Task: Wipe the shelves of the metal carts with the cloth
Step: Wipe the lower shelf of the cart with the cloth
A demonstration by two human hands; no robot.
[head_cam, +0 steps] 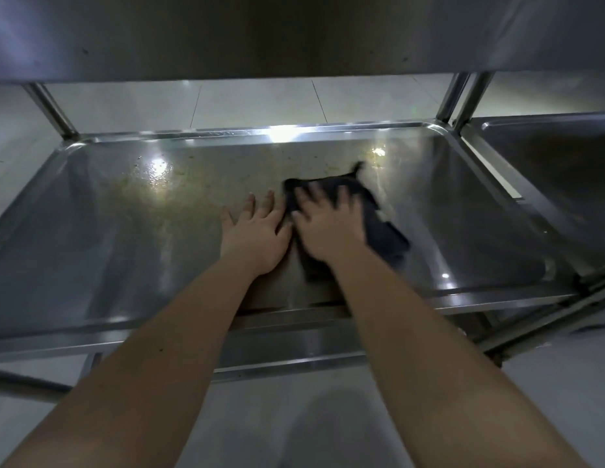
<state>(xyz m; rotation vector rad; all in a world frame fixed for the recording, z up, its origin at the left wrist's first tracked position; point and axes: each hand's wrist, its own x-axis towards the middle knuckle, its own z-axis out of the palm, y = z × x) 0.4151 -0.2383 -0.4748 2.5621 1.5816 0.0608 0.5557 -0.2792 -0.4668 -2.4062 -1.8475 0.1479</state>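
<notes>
A dark cloth (383, 228) lies flat on the middle shelf (125, 231) of a steel cart, right of centre. My right hand (328, 224) presses down on the cloth with its fingers spread; the cloth looks blurred. My left hand (257, 231) rests palm-down on the bare metal just left of the cloth, fingers apart, holding nothing. The shelf surface to the left of my hands shows a dull yellowish smear and specks. Part of the cloth is hidden under my right hand.
The cart's upper shelf (294, 32) hangs low over the work area. Upright posts (54, 109) (453, 96) stand at the far corners. A second cart's shelf (564, 157) adjoins on the right. Pale floor tiles (260, 99) show behind and below.
</notes>
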